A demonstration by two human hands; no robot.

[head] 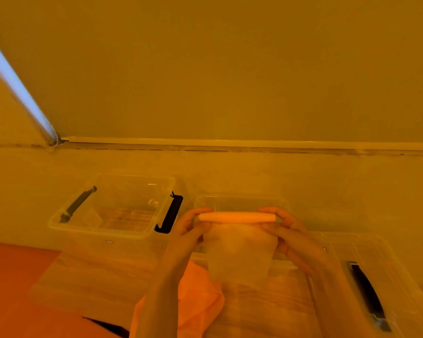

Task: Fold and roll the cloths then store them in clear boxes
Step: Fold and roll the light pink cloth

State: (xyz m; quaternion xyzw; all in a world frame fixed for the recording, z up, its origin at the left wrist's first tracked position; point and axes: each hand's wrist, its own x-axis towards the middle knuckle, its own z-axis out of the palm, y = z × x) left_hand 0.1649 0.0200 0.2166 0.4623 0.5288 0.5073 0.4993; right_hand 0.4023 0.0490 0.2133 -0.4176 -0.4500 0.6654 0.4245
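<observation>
both hands [193,228] [288,228] grip cloth roll [236,217], axis horiz.

Pale cloth [238,250] half-rolled, hanging — clear boxes [112,206] open behind, lidless.

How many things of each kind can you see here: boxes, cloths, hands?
Clear boxes: 3 (left, middle, right)
Cloths: 2 (half-rolled cloth, orange cloth)
Hands: 2 (left hand, right hand)
Total: 7

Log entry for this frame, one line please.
phase: rolling | left hand and right hand: grip roll ends of cloth, tail hanging | clear box: open | orange cloth: waiting
</observation>
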